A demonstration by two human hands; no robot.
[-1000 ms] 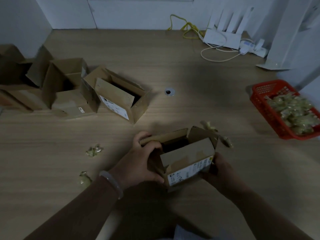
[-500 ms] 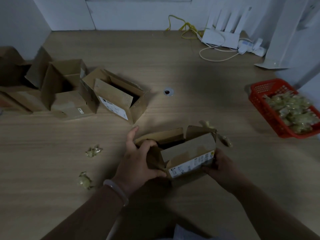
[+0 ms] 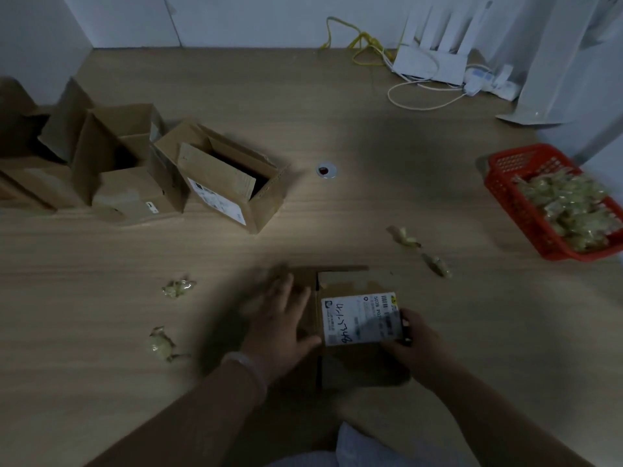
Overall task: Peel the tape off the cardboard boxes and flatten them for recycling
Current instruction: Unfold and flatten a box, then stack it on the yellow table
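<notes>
Head view: one flattened box (image 3: 357, 318) lies near centre. The left hand (image 3: 283, 318) presses it flat-fingered and the right hand (image 3: 416, 343) pinches its right edge. Four tape wads (image 3: 178, 288) lie around it, and at least three open boxes (image 3: 222, 176) stand far left.

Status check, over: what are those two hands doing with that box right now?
Left hand flat, pressing on flattened box. Right hand grips its labelled edge. Tape scraps lie nearby, none in the way.

Brown flattened box (image 3: 350, 365) with a white label (image 3: 360, 318) — black handwriting; red basket (image 3: 512, 197), pale wood-grain surface (image 3: 371, 136).
</notes>
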